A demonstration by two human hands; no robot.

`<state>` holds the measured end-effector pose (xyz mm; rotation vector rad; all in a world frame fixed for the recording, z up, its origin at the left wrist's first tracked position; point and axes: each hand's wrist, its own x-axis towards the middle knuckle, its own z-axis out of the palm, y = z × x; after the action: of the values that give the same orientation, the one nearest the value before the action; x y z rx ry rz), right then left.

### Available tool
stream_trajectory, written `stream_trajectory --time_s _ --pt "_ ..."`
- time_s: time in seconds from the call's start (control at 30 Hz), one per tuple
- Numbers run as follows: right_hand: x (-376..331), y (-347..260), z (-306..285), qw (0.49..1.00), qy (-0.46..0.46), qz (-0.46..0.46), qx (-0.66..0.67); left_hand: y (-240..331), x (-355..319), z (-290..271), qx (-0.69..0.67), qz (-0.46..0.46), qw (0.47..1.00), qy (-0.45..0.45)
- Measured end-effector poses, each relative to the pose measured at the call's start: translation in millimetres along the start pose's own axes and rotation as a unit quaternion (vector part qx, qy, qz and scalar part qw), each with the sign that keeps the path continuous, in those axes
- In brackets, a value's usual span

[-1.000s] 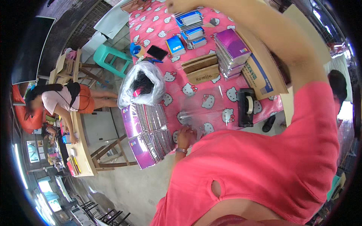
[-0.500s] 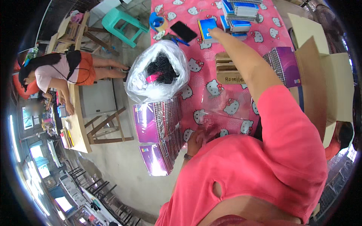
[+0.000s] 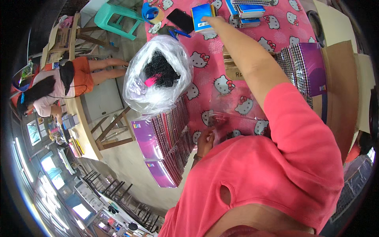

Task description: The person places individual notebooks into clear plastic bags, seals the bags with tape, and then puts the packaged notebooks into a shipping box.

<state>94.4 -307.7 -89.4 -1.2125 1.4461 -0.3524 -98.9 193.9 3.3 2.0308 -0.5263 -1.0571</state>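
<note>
Pink cloth covers our bench (image 3: 284,23). Our right hand (image 3: 210,20) reaches far out, fingertips touching the blue booklet (image 3: 202,15) beside the black phone (image 3: 180,19); whether its grip closes we cannot tell. Our left hand (image 3: 205,139) pinches the clear plastic sleeve (image 3: 233,114) beside the purple spiral notebooks (image 3: 166,142).

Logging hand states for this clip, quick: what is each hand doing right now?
Left hand: fingers curled on the clear plastic sleeve at the table edge.
Right hand: stretched out, fingertips on the blue booklet; grip cannot be told.
</note>
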Motion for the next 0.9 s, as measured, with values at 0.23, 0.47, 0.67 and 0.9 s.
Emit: stream_trajectory --time_s 0.23,0.47,0.67,0.9 --pt "-53 -16 7 0.996 0.091 -0.006 -0.005 18 -8 -2 -0.023 0.012 1.0 0.018" --pt "-100 -24 -24 0.956 -0.188 0.083 0.209 41 7 -4 -0.163 0.016 0.986 -0.011" --pt "-269 -13 -134 0.894 -0.388 -0.074 0.211 112 -2 -12 -0.227 0.132 0.956 0.134" --pt "-405 110 -226 0.856 -0.434 -0.282 -0.003 105 -30 -18 -0.375 0.085 0.923 -0.012"
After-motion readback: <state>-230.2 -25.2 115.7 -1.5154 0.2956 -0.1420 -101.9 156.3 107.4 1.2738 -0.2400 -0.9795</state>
